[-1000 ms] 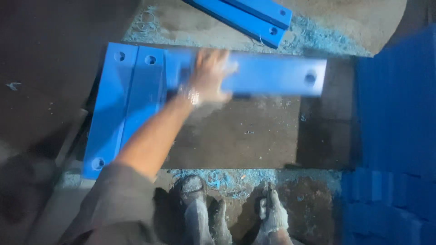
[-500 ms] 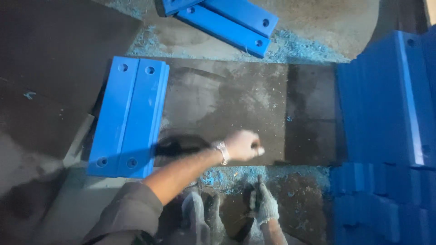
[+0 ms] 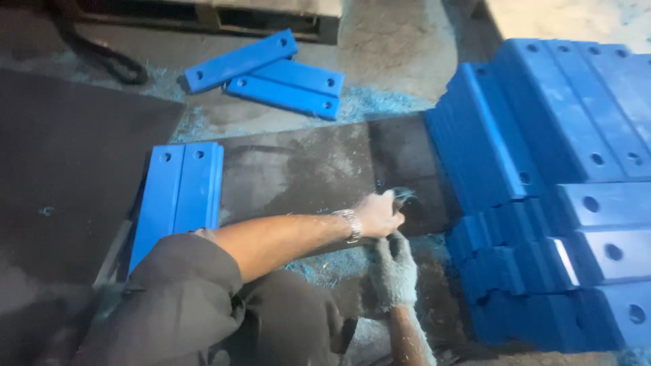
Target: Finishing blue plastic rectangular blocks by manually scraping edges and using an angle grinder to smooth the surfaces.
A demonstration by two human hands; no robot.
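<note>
Left hand [image 3: 380,214], bare, wristwatch on wrist, reaching across dark surface [image 3: 305,169], fingers curling shut around small dark object [image 3: 401,196] at surface's right edge; object blurred, kind unclear. Right hand [image 3: 395,270], wearing grey glove, rising just beneath left hand, touching it; whether it is grasping anything, cannot tell. Two blue slabs [image 3: 178,196] lying side by side on surface's left part. Tall stack of blue slabs [image 3: 542,203] standing right of hands. Three more blue bars [image 3: 271,74] lying on floor beyond, blue shavings around them.
</note>
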